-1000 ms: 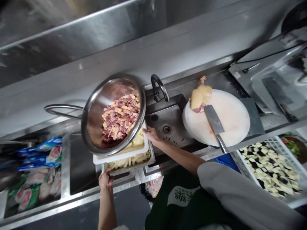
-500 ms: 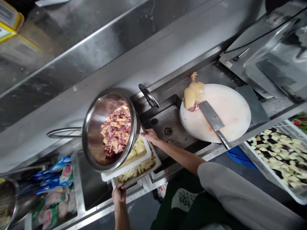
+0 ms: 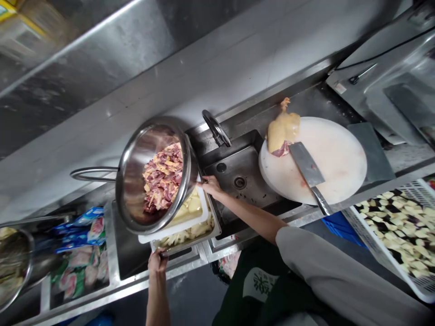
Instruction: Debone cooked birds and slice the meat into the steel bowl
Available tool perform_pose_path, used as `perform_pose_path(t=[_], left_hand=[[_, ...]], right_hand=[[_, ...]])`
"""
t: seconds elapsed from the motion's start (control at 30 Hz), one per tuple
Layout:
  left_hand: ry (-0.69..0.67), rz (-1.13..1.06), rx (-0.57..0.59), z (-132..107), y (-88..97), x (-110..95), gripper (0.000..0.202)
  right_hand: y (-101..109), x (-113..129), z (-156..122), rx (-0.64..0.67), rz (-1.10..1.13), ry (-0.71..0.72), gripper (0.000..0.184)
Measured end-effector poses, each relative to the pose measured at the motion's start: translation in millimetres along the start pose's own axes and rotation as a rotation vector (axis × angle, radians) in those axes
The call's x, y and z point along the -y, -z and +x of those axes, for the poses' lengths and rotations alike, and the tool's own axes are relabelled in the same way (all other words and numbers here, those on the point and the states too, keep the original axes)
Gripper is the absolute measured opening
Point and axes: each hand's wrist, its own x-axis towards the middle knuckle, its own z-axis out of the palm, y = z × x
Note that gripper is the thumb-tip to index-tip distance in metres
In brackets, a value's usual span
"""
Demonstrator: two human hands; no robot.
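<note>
My left hand is closed on the near left corner of a metal tray holding pale cut strips. At the tray's right side, my right hand grips the edge, its fingertips against a white container. This container sits on the tray with peeled, potato-like pieces inside. Above both rests a large steel bowl, tilted in view, with chopped raw meat in it. The bowl hides part of the container. The stack lies over the counter between two sink basins.
Right of the sink and faucet, a cleaver and a plucked bird lie on a round white board. A white crate holds cut eggplant. Packaged meat fills a left basin.
The view has shifted slightly. The stack of bowl, container and tray has moved a little left relative to the sink, both hands staying on it.
</note>
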Motion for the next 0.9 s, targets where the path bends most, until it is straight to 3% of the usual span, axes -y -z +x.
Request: perform_pose_path(t=[0.13,0.27,0.37,0.47,0.9], left_hand=[[0.001,-0.086,0.036,-10.9,-4.5,1.6,0.028],[0.016,-0.177,0.096,-17.8,-7.8,2.5,0.027],[0.013,-0.214,0.086,-20.0,-8.3,3.5,0.023],[-0.005,-0.232,0.065,-22.4,-7.7,6.1,0.022],[-0.219,-0.304,-0.107,-31.6,-1.0,19.4,0.034]], right_hand=[[10.7,3.1,-0.9,0.012,0.006,-0.013,0.042],[19.2,9.6,-6.2,0.122,0.043,-0.006,0.043],[24.9,13.6,-10.7,0.202,0.087,-0.059,0.039],[30.1,13.6,-14.7,0.179,0.111,-0.123,0.041],[48.0,-27.6,-44.7,0.171,0.126,-0.256,0.039]])
